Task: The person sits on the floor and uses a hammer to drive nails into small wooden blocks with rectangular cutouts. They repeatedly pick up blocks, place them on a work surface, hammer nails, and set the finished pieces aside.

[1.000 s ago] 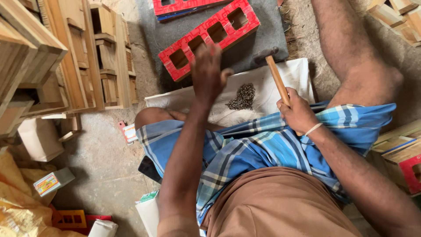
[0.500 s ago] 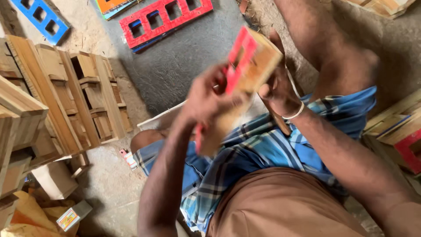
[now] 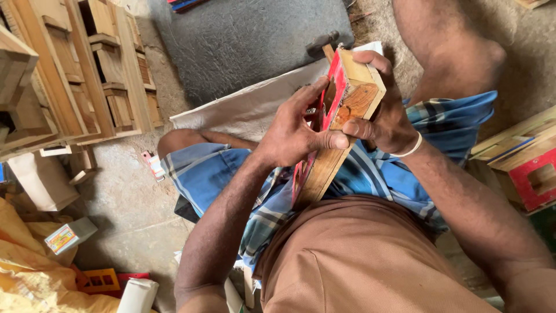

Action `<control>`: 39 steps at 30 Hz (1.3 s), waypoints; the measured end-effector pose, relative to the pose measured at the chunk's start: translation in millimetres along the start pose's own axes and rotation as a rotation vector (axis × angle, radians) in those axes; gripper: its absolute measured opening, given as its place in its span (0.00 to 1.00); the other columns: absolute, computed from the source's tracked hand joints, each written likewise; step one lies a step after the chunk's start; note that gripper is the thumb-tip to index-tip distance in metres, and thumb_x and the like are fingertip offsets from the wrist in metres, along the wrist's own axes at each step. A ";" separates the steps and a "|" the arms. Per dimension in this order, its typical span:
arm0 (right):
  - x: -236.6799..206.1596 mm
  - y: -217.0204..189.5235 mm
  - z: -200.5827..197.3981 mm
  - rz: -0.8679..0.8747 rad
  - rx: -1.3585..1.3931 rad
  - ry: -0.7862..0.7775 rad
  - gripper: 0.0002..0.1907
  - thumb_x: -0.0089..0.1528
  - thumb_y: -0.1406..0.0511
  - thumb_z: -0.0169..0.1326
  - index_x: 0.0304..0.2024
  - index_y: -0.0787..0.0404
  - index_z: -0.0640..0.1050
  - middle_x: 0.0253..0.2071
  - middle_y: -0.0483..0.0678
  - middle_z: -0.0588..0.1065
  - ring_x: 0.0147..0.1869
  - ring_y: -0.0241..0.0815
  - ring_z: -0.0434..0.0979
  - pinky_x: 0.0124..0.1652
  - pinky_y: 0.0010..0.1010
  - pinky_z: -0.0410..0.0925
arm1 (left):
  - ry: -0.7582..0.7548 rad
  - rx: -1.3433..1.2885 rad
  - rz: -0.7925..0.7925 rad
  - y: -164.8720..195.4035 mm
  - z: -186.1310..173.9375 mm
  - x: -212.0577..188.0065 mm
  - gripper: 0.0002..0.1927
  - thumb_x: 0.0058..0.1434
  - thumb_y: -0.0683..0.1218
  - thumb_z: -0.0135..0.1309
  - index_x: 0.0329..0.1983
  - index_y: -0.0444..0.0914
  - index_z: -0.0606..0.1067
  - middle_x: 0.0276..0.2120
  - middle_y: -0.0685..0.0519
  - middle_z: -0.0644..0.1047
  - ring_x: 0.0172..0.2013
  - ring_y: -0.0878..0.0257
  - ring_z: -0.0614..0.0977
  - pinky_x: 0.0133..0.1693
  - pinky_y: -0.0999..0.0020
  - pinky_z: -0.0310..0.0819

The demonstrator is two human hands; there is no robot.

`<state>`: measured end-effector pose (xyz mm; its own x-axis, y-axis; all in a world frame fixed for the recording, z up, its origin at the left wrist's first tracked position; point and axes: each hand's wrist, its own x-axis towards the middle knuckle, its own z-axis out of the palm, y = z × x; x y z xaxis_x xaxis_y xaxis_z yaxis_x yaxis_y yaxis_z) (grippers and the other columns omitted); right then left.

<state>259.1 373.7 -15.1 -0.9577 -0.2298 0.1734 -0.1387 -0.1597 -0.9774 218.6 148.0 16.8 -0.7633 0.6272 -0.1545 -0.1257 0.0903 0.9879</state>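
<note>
The wooden frame (image 3: 336, 124), red on its face and bare on its sides, stands tilted on end in your lap, its lower end on the blue checked cloth (image 3: 214, 174). You look to be fitting or checking it in the grip. Your left hand (image 3: 292, 130) clasps the red face, fingers curled into its opening; your right hand (image 3: 385, 116) wraps the top corner, thumb pressed on the side. Any next move calls for a steady hold. Beyond lie a white sheet (image 3: 243, 110), a hammer (image 3: 324, 43) and a dark mat (image 3: 243, 40)
</note>
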 end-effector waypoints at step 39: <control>-18.4 75.4 3.6 0.898 0.118 0.323 0.24 0.64 0.69 0.52 0.62 0.67 0.66 0.38 0.46 0.76 0.27 0.30 0.68 0.20 0.21 0.63 | 0.129 0.904 0.063 -194.6 -22.0 32.2 0.07 0.57 0.43 0.56 0.39 0.39 0.78 0.40 0.45 0.79 0.43 0.46 0.81 0.44 0.52 0.77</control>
<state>267.2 362.5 -91.6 -0.7198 -0.0411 -0.6929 0.6899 -0.1524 -0.7077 204.5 133.6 -180.6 -0.8238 0.5650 -0.0460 0.4211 0.6643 0.6175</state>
